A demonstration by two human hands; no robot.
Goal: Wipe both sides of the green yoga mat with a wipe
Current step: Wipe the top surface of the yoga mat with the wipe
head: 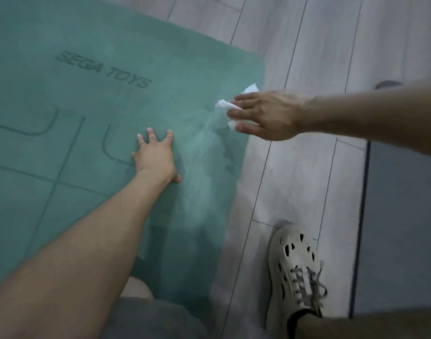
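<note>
The green yoga mat (92, 99) lies flat on the floor, printed with lines and dark lettering, and fills the left of the view. My left hand (155, 156) presses flat on it with fingers spread. Near the mat's right edge my right hand (266, 115) lies over a crumpled white wipe (224, 104) with straight fingers, pressing it to the mat. White wipe corners stick out beyond the fingertips. A pale wet streak runs down the mat below the wipe.
Grey wood-look floor planks (307, 57) lie right of the mat. My right foot in a pale perforated clog (295, 267) stands on the floor at the lower right. A dark-edged grey panel (400, 228) lies at the far right. My knee shows at the bottom.
</note>
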